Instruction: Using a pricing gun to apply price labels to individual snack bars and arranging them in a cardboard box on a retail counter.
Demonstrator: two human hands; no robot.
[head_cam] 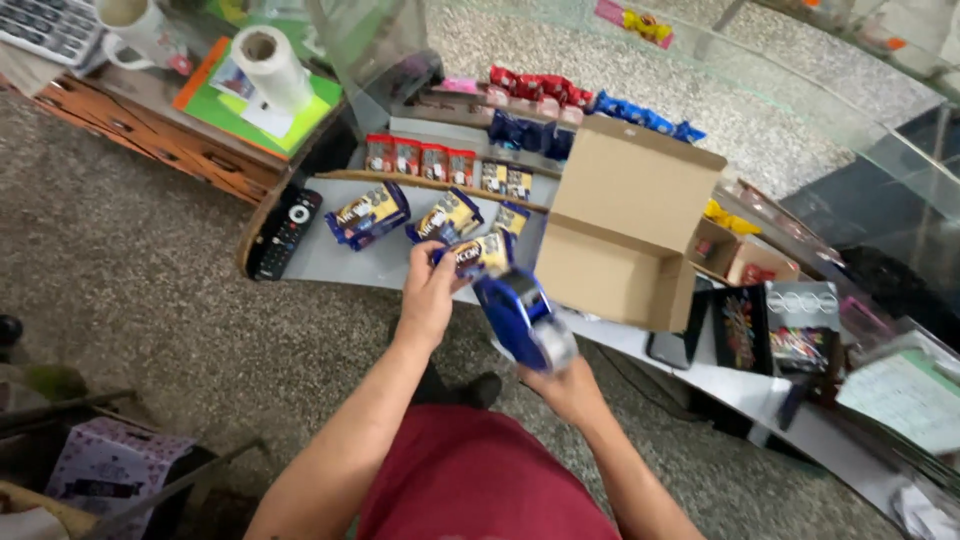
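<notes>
My left hand (430, 295) holds a blue and yellow snack packet (478, 255) above the front edge of a grey shelf (330, 262). My right hand (568, 388) grips a blue price-label gun (520, 318), whose front end touches the packet. Two more packets of the same kind (368, 213) (446, 217) lie on the shelf just behind, with a third (512, 218) partly hidden. An open cardboard box (625, 225) stands to the right of them.
A black remote control (286, 232) lies at the shelf's left end. Rows of red (418, 158) and blue sweets (640, 118) fill the racks behind. A paper roll (272, 68) and a mug (135, 25) sit on a wooden desk (160, 140). Dark boxed goods (775, 330) stand at right.
</notes>
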